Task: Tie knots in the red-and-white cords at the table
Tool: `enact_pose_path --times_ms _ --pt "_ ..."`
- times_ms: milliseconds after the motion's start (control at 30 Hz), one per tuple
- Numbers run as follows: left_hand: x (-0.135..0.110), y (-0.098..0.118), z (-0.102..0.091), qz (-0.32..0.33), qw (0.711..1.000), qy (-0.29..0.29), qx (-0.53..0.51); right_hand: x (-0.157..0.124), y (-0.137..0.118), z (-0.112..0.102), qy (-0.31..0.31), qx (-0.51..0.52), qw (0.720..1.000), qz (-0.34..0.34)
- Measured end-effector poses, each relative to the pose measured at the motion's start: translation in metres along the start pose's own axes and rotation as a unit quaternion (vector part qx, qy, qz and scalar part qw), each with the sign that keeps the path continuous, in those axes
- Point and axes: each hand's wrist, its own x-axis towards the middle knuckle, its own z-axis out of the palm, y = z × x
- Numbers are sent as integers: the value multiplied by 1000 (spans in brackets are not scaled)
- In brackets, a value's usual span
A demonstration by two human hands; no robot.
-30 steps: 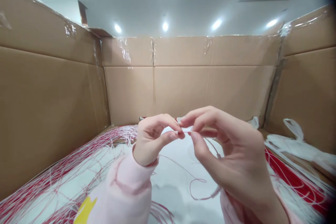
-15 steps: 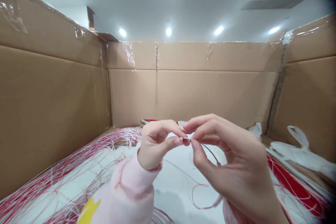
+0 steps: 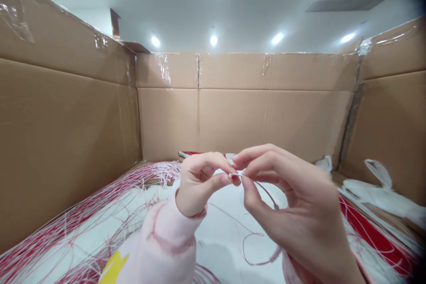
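Note:
My left hand (image 3: 199, 182) pinches a small white piece (image 3: 230, 175), seemingly a connector, between thumb and forefinger. From it a thin red and white wire (image 3: 238, 175) runs across to my right hand (image 3: 293, 204), whose thumb and forefinger are closed on it. The wire curves on behind the right fingers, and a dark red stretch (image 3: 266, 190) of it shows beside the palm. A looser loop of wire (image 3: 244, 248) hangs or lies below, with a coiled part near the right wrist. The fingertips almost meet, so the wire's very end is partly hidden.
Bundles of red and white wires (image 3: 83, 204) spread over the white tabletop (image 3: 219, 226) on the left. Cardboard walls (image 3: 233, 115) close in the left, back and right sides. At the right lie a white plastic bag (image 3: 382, 195) and more wires over a red strip (image 3: 362, 226).
Hardly anything differs. Both hands keep their pinch on the white piece and the wire, with only a very slight shift of the fingers.

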Motion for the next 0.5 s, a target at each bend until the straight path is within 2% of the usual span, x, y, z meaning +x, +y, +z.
enact_pose_path --times_ms 500 --pt "4 8 0 -53 997 1 52 1 4 -2 -15 -25 1000 -10"
